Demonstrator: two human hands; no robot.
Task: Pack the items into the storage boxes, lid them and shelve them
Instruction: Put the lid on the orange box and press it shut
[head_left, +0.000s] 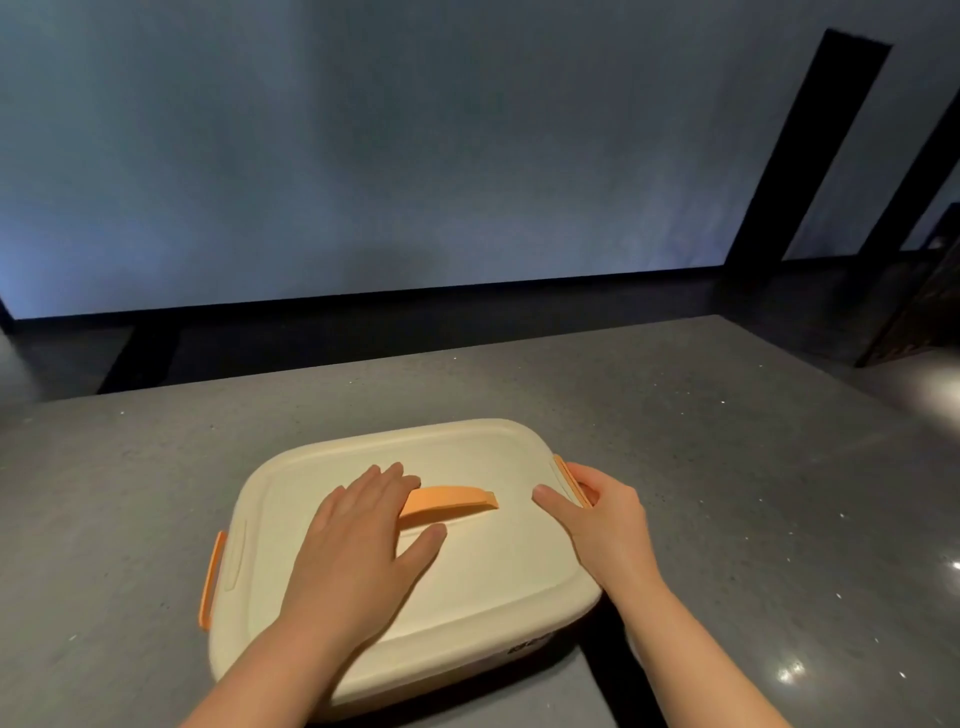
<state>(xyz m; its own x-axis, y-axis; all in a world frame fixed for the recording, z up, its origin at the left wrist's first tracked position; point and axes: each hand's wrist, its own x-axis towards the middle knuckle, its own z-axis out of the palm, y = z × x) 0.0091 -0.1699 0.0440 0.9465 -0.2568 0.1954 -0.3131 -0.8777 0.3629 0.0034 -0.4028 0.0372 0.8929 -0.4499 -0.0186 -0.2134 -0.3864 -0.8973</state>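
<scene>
Storage box (519, 644) sits near you on the grey counter (727, 441), its cream lid (483, 561) on top. Your left hand (358, 545) lies flat on the lid, fingers straight, their tips touching the left end of the orange handle (452, 500). Your right hand (597, 512) curls round the right-side orange latch (570, 478), thumb resting on the lid. The left latch (212, 579) stands out from the box's left side. Farther off, a blue-grey wall (363, 156).
</scene>
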